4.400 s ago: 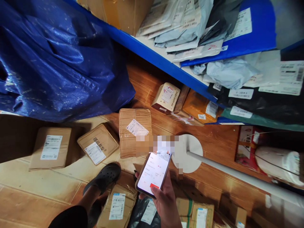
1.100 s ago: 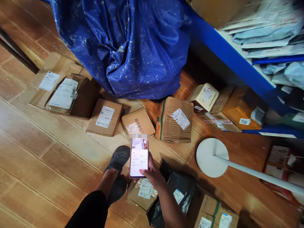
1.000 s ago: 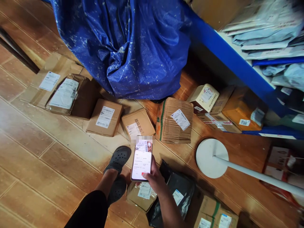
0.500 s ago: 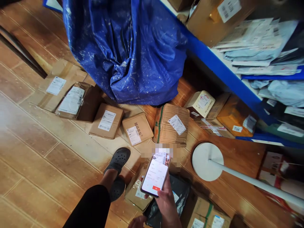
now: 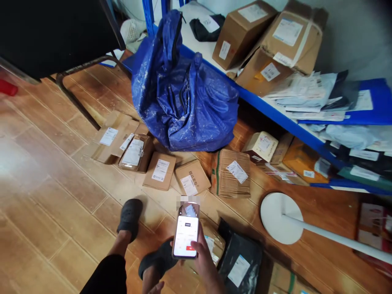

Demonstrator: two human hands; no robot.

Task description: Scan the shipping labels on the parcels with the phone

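My right hand [image 5: 204, 257] is wrapped round a smartphone [image 5: 185, 234], its thumb over the screen beside a red button. The top strip of the screen shows a camera picture with a white label. Only the fingers of my left hand [image 5: 157, 288] show at the bottom edge; they look stretched out and hold nothing visible. Beyond the phone lie labelled cardboard boxes: a flat box with dark print [image 5: 199, 177], a brown box [image 5: 167, 163] and a box with a green strap [image 5: 228, 183]. Beside my right wrist are a taped carton [image 5: 218, 241] and a black plastic parcel [image 5: 246, 249].
A large blue bag [image 5: 196, 118] slumps against a blue-edged shelf [image 5: 269, 112] stacked with parcels. A white round stand base [image 5: 277, 228] with a pole is to the right. A dark chair [image 5: 61, 36] stands upper left. My feet wear grey clogs [image 5: 130, 216].
The view has tilted up, showing more shelf and the chair. The phone has moved left and its screen now shows a small dark pop-up. My feet have stepped apart.
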